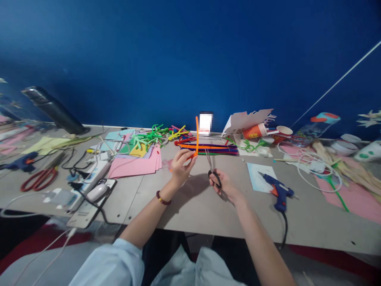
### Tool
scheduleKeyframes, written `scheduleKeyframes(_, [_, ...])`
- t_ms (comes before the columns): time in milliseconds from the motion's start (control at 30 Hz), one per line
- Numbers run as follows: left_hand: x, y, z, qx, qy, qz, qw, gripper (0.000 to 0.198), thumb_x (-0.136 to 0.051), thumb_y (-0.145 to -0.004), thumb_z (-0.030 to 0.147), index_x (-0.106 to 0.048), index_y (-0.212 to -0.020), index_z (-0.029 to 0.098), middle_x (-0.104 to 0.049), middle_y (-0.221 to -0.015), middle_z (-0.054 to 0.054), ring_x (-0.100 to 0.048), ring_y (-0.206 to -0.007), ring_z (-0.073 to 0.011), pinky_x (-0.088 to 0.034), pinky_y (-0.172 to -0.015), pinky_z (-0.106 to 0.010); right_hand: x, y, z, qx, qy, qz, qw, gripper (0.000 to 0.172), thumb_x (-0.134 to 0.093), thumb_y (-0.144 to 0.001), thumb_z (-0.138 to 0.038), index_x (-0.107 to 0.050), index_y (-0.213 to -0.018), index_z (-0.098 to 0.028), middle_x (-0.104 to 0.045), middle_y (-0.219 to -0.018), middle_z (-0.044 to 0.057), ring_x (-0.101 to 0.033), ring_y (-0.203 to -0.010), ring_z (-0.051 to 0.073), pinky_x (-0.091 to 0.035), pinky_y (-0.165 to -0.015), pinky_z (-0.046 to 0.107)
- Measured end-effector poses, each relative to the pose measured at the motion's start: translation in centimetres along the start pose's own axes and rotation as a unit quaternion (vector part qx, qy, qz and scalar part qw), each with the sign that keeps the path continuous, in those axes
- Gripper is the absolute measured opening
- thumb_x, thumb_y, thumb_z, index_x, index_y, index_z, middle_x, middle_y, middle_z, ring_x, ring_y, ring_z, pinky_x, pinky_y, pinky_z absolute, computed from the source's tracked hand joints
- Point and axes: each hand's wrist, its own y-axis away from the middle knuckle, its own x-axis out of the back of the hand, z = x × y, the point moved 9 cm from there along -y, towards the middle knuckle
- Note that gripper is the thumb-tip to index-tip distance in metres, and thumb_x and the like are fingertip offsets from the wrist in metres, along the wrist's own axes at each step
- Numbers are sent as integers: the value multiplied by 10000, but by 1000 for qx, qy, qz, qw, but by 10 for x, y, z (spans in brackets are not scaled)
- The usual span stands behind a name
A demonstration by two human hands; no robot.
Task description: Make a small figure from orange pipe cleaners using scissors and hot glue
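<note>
- While the left hand (181,169) pinches one bent orange pipe cleaner (197,137), fingers closed on it, the pipe cleaner stands up above the desk (300,222)
- The right hand (224,184) grips one pair of black-handled scissors (212,171), blades nearly together, just beside the pipe cleaner
- One pair of red-handled scissors (40,178) and one blue glue gun (276,192) lie on the desk, well apart from the hands

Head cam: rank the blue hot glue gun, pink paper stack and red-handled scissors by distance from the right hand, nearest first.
From the right hand:
1. Blue hot glue gun: right, on the table.
2. Pink paper stack: left.
3. Red-handled scissors: far left.
</note>
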Motion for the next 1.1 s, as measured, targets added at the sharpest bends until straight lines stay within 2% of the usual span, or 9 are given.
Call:
scheduleKeyframes(100, [-6, 5, 2, -32, -15, -17, 999, 87, -626, -811, 226, -668, -881, 200, -662, -857, -53, -639, -788, -138, -543, -739, -261, -8, 3, -1, -9, 14, -24, 1000, 412, -605, -739, -581, -464, -789, -197, -544, -635, -56, -391, -368, 26, -257, -305, 139])
scheduleKeyframes(300, [-26, 20, 0, -32, 6, -116, 993, 128, -586, -845, 274, -672, -915, 209, -662, -883, -65, -651, -808, -143, -547, -753, -260, -12, 9, -10, -20, 34, -22, 999, 389, -640, -707, -541, -472, -799, -202, -521, -576, -76, -342, -360, 28, -209, -330, 156])
scheduleKeyframes(400, [-29, 22, 4, -38, 10, -141, 989, 143, -570, -856, 277, -674, -925, 206, -668, -885, -72, -658, -800, -144, -547, -740, -253, -10, 10, -11, -15, 36, -19, 999, 360, -640, -715, -514, -470, -776, -203, -506, -543, -84, -322, -349, 28, -199, -333, 164])
scheduleKeyframes(567, [-26, 21, 7, -44, 13, -124, 991, 124, -591, -843, 264, -677, -912, 208, -679, -873, -66, -666, -778, -139, -550, -723, -243, -11, 10, -11, -14, 33, -27, 999, 360, -659, -700, -484, -441, -680, -198, -517, -506, -77, -287, -329, 23, -161, -336, 178])
scheduleKeyframes(767, [-27, 22, 3, -44, -4, -123, 991, 142, -578, -852, 271, -665, -937, 200, -681, -881, -71, -672, -789, -143, -558, -738, -253, -8, 11, -12, -22, 18, 15, 999, 400, -743, -611, -465, -443, -641, -203, -485, -464, -74, -289, -356, 37, -156, -352, 197])
scheduleKeyframes(933, [-25, 20, 10, -69, -2, -110, 992, 124, -579, -848, 233, -662, -933, 197, -678, -872, -64, -668, -784, -136, -562, -723, -242, -6, 11, -11, -5, 50, 32, 998, 385, -736, -634, -463, -453, -621, -201, -479, -459, -63, -317, -392, 53, -186, -381, 203])
scheduleKeyframes(1100, [-28, 19, 10, -41, 4, -113, 993, 119, -567, -855, 257, -659, -901, 198, -675, -854, -62, -670, -795, -147, -570, -728, -261, -5, 11, -10, 15, 59, 32, 998, 398, -724, -645, -452, -422, -579, -201, -456, -444, -66, -338, -412, 61, -223, -420, 206])
